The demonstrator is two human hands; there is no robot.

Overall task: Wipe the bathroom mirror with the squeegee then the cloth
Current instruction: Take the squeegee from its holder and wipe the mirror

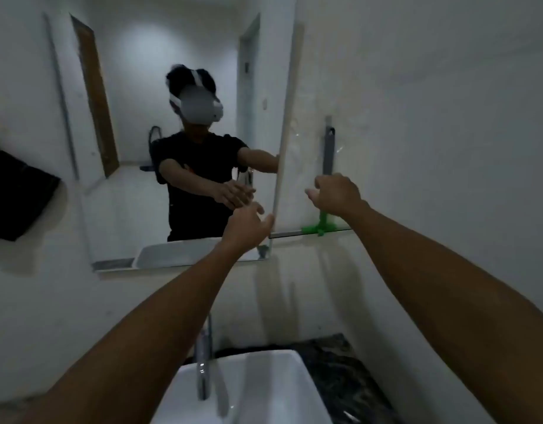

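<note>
The mirror hangs on the white wall and reflects a person in a black shirt. My left hand is at the mirror's lower right edge, fingers apart, thumb against the edge. Right of the mirror a squeegee stands upright with a grey handle and a green head on a glass shelf. My right hand covers the middle of the handle with curled fingers and the thumb out to the left; whether it grips is hidden. A dark cloth hangs on the wall at far left.
Below the mirror is a white basin with a chrome tap at its left rim. A dark marbled counter lies to the basin's right. The narrow glass shelf juts from the wall beside the mirror.
</note>
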